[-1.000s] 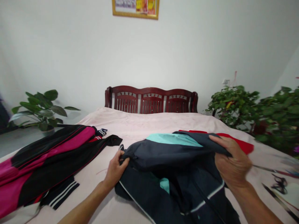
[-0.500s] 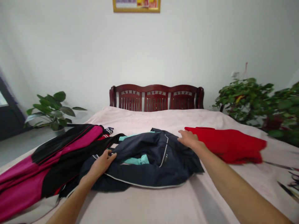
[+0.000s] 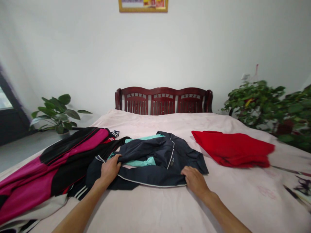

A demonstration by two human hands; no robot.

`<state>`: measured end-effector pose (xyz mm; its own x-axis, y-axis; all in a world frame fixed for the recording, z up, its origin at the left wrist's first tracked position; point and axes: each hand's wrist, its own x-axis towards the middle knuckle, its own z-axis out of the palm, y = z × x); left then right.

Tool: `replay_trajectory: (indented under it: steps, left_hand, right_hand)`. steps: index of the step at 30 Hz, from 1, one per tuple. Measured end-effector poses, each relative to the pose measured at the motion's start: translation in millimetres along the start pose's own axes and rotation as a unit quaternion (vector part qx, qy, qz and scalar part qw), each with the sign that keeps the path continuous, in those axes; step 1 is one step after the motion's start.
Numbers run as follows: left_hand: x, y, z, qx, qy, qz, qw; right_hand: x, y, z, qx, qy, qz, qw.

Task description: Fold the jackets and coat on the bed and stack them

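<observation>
A navy jacket (image 3: 150,174) with white piping and pieces of turquoise cloth (image 3: 143,161) lies spread on the bed in front of me. My left hand (image 3: 110,168) is closed on the jacket's left part, thumb and fingers pinching the cloth. My right hand (image 3: 195,181) has its fingers curled over the jacket's lower right edge, close to the white piping; its fingertips are partly hidden. Just left of the jacket, and partly touching it, is a heap of black and magenta clothes (image 3: 58,174). A folded red garment (image 3: 233,147) rests apart on the right.
The bed has a pale pink sheet (image 3: 155,210) and a dark red wooden headboard (image 3: 162,100). Potted plants stand at the left (image 3: 57,113) and right (image 3: 257,106). Small dark items, perhaps glasses (image 3: 302,186), lie at the right edge. A framed picture (image 3: 143,9) hangs above.
My right hand has come down and nearer from the jacket's upper right side to its lower right edge. The jacket's lower right part lies flatter. My left hand stays on the left part.
</observation>
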<state>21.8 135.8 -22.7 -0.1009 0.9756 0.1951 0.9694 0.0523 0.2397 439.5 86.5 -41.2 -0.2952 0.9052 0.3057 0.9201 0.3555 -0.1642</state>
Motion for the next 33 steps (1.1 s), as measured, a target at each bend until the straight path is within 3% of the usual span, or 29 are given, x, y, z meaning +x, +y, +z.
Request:
replay_trajectory:
  steps: [4,8,13,17,20,23,25,27,30,33]
  left_hand:
    - [6.8,-2.1,-25.1,-0.009,0.052,-0.027,0.998]
    - [14.3,-14.1,-19.1,-0.09,-0.001,-0.092,0.992]
    - [8.4,-6.5,-1.1,-0.06,-0.022,-0.088,0.994]
    - [1.0,2.9,-11.9,0.038,0.001,-0.021,0.999]
    - [0.1,1.6,-26.6,0.019,0.043,-0.005,0.999]
    - [1.2,-1.6,-34.8,-0.007,0.073,-0.018,0.997]
    - [2.6,-1.8,-34.9,-0.004,0.052,-0.025,0.998]
    - [5.0,-0.3,-32.1,0.009,-0.005,-0.025,1.0]
    - [10.4,3.2,-27.9,0.025,-0.086,-0.009,0.996]
    - [14.4,6.9,-28.8,0.037,-0.114,0.012,0.993]
  right_hand:
    - [-12.8,28.7,-18.4,-0.048,0.049,0.053,0.996]
    - [-38.2,49.1,-25.6,0.007,0.05,0.122,0.991]
    - [-47.0,0.9,-3.2,0.077,0.053,0.001,0.996]
    - [-27.4,-33.6,11.6,0.03,0.08,-0.026,0.996]
    - [-16.1,-35.9,7.1,0.011,0.05,-0.018,0.999]
    - [-21.3,-22.8,-5.3,0.014,0.092,-0.011,0.996]
    - [-33.0,-7.5,-11.7,0.013,0.137,-0.012,0.99]
    - [-46.7,10.8,-14.1,-0.001,0.164,-0.01,0.986]
    - [-61.7,36.6,-12.4,-0.031,0.164,0.02,0.986]
    - [-66.3,49.4,-10.3,-0.059,0.144,0.066,0.986]
